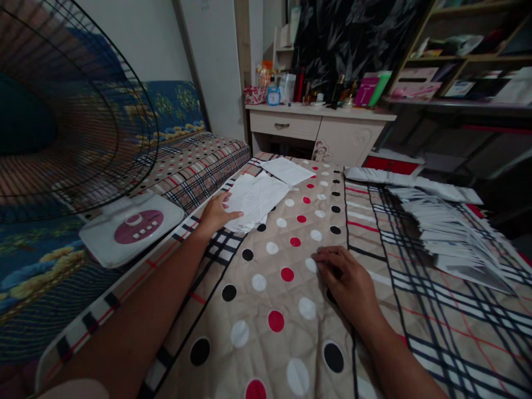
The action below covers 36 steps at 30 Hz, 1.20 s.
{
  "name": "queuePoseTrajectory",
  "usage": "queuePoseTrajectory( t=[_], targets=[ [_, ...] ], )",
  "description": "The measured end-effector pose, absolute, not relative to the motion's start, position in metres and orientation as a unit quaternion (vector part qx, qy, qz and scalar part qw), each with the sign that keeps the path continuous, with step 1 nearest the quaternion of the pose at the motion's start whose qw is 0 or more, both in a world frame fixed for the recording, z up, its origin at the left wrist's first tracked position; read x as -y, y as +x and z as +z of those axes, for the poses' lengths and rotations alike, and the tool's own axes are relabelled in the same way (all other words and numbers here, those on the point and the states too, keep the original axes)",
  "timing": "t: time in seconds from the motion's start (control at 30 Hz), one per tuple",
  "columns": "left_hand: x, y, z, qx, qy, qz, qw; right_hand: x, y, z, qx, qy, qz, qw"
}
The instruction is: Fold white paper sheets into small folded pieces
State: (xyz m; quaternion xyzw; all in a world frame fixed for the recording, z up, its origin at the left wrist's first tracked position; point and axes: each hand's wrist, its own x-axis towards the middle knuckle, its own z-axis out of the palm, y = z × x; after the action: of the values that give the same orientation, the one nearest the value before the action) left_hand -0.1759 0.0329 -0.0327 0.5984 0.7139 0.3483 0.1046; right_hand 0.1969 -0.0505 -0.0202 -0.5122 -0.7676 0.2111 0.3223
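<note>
My left hand (216, 213) lies at the near left edge of a loose pile of white papers (257, 199), thumb and fingers spread apart. Printed lines show on the top sheet. Beyond the pile, and touching it, lies another white paper (288, 170). My right hand (343, 277) rests on the polka-dot bedspread (270, 299), its fingers curled and pressed together with nothing visible in them. A thick fanned-out stack of white papers or envelopes (449, 233) lies to the right of that hand, apart from it.
A fan with a wire guard (141, 111) stands close at left, its white base with a purple control panel (139, 226) beside the bed edge. Behind the bed is a white dresser (286, 123) crowded with bottles and boxes. A long pale packet (411, 183) lies behind the fanned stack.
</note>
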Motion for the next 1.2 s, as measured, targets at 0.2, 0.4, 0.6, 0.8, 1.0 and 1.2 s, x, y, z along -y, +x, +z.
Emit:
queuePoseTrajectory(
  t=[0.2, 0.4, 0.6, 0.8, 1.0, 1.2],
  targets=[
    [-0.038, -0.177, -0.035, -0.730, 0.579, 0.343, 0.119, 0.050, 0.197, -0.021, 0.767, -0.511, 0.212, 0.325],
    [-0.036, -0.186, -0.034, -0.700, 0.617, 0.335, 0.133, 0.050, 0.197, -0.019, 0.766, -0.510, 0.217, 0.325],
    [-0.031, -0.190, -0.027, -0.678, 0.689, 0.235, 0.100, 0.050, 0.196, -0.020, 0.760, -0.513, 0.221, 0.331],
    [-0.036, -0.184, -0.036, -0.676, 0.665, 0.308, 0.073, 0.050, 0.196, -0.020, 0.762, -0.515, 0.221, 0.325],
    [-0.010, -0.144, -0.008, -0.599, 0.686, 0.391, -0.134, 0.049, 0.196, -0.021, 0.748, -0.500, 0.233, 0.369],
    [0.035, -0.057, 0.008, -0.354, 0.893, 0.254, -0.114, 0.050, 0.199, -0.022, 0.690, -0.507, 0.226, 0.464]
  ],
)
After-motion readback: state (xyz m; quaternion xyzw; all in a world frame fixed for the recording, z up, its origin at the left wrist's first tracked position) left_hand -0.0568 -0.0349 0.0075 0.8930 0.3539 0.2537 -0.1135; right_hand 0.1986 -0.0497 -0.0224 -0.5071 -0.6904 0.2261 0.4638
